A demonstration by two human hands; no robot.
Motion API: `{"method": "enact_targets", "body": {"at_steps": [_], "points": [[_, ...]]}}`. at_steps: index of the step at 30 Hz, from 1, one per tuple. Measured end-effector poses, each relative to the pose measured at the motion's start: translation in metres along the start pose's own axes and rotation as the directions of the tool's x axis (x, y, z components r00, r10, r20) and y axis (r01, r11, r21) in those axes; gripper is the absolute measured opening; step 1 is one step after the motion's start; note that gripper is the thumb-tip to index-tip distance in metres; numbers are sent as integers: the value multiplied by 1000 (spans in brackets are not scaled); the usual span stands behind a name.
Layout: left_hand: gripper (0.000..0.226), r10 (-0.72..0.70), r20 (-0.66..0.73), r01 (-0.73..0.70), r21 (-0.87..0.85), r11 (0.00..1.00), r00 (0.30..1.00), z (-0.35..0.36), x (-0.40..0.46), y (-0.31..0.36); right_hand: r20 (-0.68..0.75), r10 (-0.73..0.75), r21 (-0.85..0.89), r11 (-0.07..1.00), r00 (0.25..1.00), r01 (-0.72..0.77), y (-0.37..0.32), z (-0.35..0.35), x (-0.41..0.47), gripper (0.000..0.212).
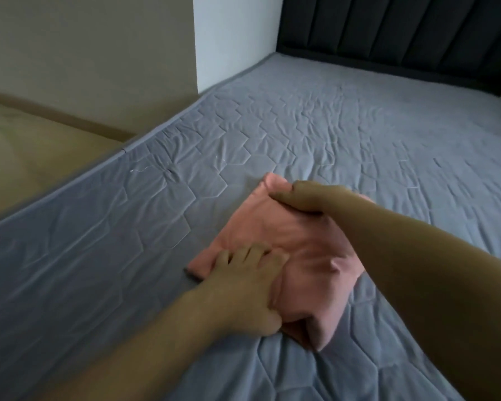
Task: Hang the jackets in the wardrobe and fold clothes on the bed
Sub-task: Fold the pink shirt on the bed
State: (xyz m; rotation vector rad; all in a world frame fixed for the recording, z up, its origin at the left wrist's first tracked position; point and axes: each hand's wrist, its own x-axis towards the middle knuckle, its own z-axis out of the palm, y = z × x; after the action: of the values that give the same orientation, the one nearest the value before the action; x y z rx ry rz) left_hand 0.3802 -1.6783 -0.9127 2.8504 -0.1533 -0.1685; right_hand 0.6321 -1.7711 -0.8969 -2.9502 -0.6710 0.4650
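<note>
Right hand (304,199) grip: fingers curled round the far edge of the pink garment (261,227), pinching the fold. Left hand (243,282) grip: none, fingers flat and spread, pressing the near-left part down. Garment lies part-folded on the bed (359,134), near its left edge. Step: folding, not hanging. Next likely needs the held edge brought over and flattened, left hand anchoring.

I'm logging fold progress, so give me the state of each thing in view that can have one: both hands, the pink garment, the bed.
Pink garment: partly folded, lying on the bed, wrinkled.
Left hand: fingers spread, pressing the garment's near-left part.
Right hand: gripping the garment's far edge.
Bed: covered with a grey quilted cover, creased.
</note>
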Motion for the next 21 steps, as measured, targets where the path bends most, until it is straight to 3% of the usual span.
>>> {"method": "enact_targets", "body": {"at_steps": [3,6,7,9,11,13,15,18,21], "points": [[86,-67,53,57,177,983,996,-3,-4,10,-134,-106,-111,990,985,91,6,-2,-6,85],[50,-4,-286,101,325,940,958,-16,-4,29,-253,28,-103,993,967,-56,32,-24,-9,65],[37,-8,-387,111,244,963,922,-16,-2,35,-259,106,-98,986,960,-136,45,-32,-9,61],[26,-204,-356,167,-130,977,912,-17,2,49,-225,234,-65,965,946,-254,75,-38,-11,59],[46,-443,-95,336,-516,788,892,-14,6,59,-110,289,65,957,951,-283,95,-27,-16,70],[72,-509,99,405,-742,535,855,-5,6,65,-3,234,182,956,972,-229,103,-15,-20,79],[64,-498,118,347,-849,398,859,7,3,69,17,174,156,972,985,-175,113,-13,-16,77],[53,-525,-22,239,-873,424,851,14,4,75,-3,197,100,975,980,-196,123,-11,-10,84],[56,-550,24,264,-894,362,835,16,8,80,-173,190,91,980,966,-177,121,15,-16,79]]}}
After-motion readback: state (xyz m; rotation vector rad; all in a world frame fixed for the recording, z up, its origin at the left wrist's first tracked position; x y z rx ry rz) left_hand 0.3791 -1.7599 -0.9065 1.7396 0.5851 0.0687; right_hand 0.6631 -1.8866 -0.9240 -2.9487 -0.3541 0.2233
